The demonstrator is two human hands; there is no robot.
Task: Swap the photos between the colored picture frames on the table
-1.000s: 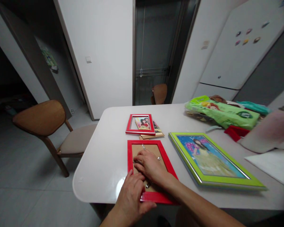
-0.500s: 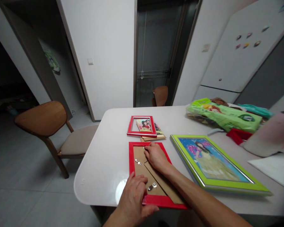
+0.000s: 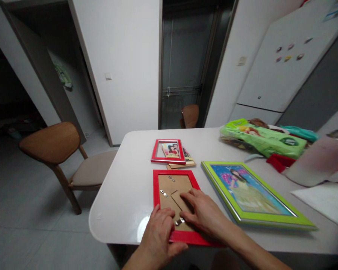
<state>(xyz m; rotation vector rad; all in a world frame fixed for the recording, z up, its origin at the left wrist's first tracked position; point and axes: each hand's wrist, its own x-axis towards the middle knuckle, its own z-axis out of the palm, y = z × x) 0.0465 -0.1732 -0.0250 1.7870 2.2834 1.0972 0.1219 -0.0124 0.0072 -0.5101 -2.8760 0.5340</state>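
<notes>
A red picture frame (image 3: 157,187) lies face down near the front edge of the white table (image 3: 124,187), its brown backing board with metal clips showing. My left hand (image 3: 157,236) grips the frame's near left corner, thumb curled under the bottom rail. My right hand (image 3: 204,213) rests flat on the backing board, fingers stretched out toward a metal clip (image 3: 179,222) near the bottom rail.
A smaller red frame (image 3: 168,150) with a photo sits on loose boards just behind. A large green frame (image 3: 253,195) lies to the right. Green packets (image 3: 263,140), red cloth and white paper (image 3: 323,198) crowd the right side. A wooden chair (image 3: 62,153) stands at left.
My right hand has drawn back from the frame's top edge to the lower part of the backing board, by the bottom clip. My left hand has stayed on the near corner.
</notes>
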